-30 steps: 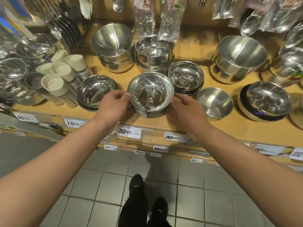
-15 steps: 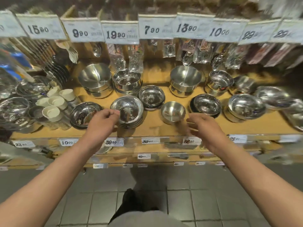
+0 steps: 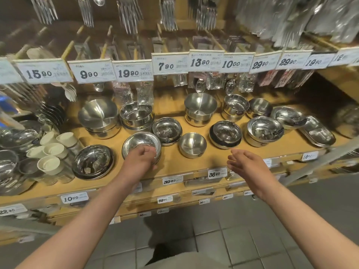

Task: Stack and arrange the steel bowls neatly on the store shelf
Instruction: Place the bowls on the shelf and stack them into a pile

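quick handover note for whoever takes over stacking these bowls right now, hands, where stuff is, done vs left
Left hand: fingers curled at the near rim of the front bowl stack; whether it grips cannot be told.
Right hand: open, holding nothing, above the shelf edge.
Done: that front stack sits nested on the shelf; other stacks stand behind and on both sides.
Left: a small single bowl sits loose right of the stack and looks unstacked; the right-side bowls sit unevenly.

Head view, down toward shelf (image 3: 174, 167)
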Demonstrator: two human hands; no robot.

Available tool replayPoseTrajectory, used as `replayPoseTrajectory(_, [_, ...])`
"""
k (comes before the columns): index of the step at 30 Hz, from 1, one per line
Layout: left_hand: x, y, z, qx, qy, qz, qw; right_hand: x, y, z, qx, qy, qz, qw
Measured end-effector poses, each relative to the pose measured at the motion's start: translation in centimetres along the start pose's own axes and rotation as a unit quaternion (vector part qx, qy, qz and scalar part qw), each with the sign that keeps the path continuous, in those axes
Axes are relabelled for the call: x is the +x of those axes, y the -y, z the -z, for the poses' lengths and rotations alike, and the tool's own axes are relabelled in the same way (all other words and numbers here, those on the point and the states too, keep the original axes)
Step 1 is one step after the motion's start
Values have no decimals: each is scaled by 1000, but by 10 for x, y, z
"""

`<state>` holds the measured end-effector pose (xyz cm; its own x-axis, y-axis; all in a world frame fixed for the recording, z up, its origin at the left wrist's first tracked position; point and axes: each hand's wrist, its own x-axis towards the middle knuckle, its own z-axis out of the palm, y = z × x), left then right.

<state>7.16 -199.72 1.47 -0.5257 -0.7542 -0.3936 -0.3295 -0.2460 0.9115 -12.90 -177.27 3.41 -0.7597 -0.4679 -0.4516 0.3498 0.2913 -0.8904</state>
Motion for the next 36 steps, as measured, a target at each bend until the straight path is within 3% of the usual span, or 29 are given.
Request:
replayPoseTrajectory(3, [13, 5, -2, -4, -6, 16, 1000, 0, -3, -4, 3, -23, -13, 1000])
replayPoseTrajectory(6, [21, 8, -4, -49, 44, 29, 997, 4, -3, -11, -6, -33, -15, 999])
replayPoseTrajectory(15, [45, 17, -30, -20, 101, 22, 994, 21, -3, -12, 31, -59, -9, 998])
replayPoseTrajectory(22, [61, -2, -70, 165, 137, 16, 977, 43, 0, 8, 58, -60, 5, 997])
replayPoseTrajectory(29, [80, 6, -126, 172, -1, 88, 981, 89, 11, 58, 87, -23, 9, 996])
replayPoseTrajectory(34, [89, 18, -162, 229, -108, 65, 965, 129, 15, 115, 37, 1, -7, 999])
replayPoseTrajectory(36, [93, 23, -169, 191, -128, 77, 970, 142, 16, 131, 28, 12, -16, 999])
